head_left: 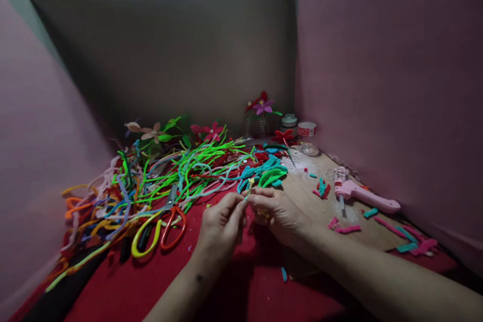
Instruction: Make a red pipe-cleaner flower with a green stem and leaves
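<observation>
My left hand and my right hand meet in the middle above the red cloth. Both are closed, with thumbs and fingertips pinched on a thin pipe cleaner whose yellow tip sticks up between them. A bit of light blue shows at the pinch, and the rest is hidden by my fingers. Just beyond my right hand lie green and teal pipe-cleaner petals. To the left of my left hand, scissors with one yellow and one red handle rest against a heap of bright green pipe cleaners.
A pink glue gun lies on a brown board at right, among short pink and teal scraps. Finished fuzzy flowers, a jar and a tape roll stand along the back. Pink panels flank the red cloth.
</observation>
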### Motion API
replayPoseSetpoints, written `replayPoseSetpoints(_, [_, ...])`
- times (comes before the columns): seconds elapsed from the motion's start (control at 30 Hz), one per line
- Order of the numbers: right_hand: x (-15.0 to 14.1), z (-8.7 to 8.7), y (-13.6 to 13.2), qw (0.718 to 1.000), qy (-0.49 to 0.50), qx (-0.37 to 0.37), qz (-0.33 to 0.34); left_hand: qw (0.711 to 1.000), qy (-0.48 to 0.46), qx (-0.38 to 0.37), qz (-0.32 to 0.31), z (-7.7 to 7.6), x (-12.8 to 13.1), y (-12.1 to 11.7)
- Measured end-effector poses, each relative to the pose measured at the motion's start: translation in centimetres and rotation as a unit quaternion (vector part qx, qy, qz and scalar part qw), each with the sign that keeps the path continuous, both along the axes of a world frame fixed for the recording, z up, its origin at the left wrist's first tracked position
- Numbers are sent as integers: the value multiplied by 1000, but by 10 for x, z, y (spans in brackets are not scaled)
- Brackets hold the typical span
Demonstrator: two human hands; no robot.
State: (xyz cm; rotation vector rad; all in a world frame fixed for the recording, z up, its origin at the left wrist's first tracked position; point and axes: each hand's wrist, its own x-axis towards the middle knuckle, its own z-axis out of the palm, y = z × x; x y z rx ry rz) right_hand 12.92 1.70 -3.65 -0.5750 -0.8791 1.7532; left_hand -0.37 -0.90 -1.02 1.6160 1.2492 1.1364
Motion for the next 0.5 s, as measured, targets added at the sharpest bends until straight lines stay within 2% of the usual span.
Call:
replayPoseSetpoints(0.03, [1,1,-1,1000,6,10,10,994,-69,-79,-28,3,0,0])
replayPoseSetpoints(0.1, [2,4,-1,999,23,22,37,953,-211,-195,-98,7,-1,1])
replayPoseSetpoints(0.17, [2,5,-2,996,39,21,72,903,-309,-247,-166,7,-1,2])
replayPoseSetpoints(0.23, [2,4,-1,994,48,24,93,876,-345,-268,-206,6,-1,4])
replayPoseSetpoints(0.27, [2,3,-1,994,50,32,88,876,-339,-273,-208,5,-1,5])
replayPoseSetpoints(0.3, [1,2,0,995,49,36,78,888,-315,-272,-198,3,-2,6])
replayPoseSetpoints(0.37, [-1,1,1,998,40,36,32,941,-214,-222,-138,-1,-2,6])
replayPoseSetpoints(0.43, [-2,1,2,999,18,29,-23,992,-76,-87,-44,-6,-2,6])
replayPoseSetpoints(0.47, [-3,1,2,998,0,29,-50,1000,-11,2,0,-9,-2,6])
replayPoseSetpoints(0.5, [-3,2,1,996,-19,31,-75,996,40,81,28,-12,-3,6])
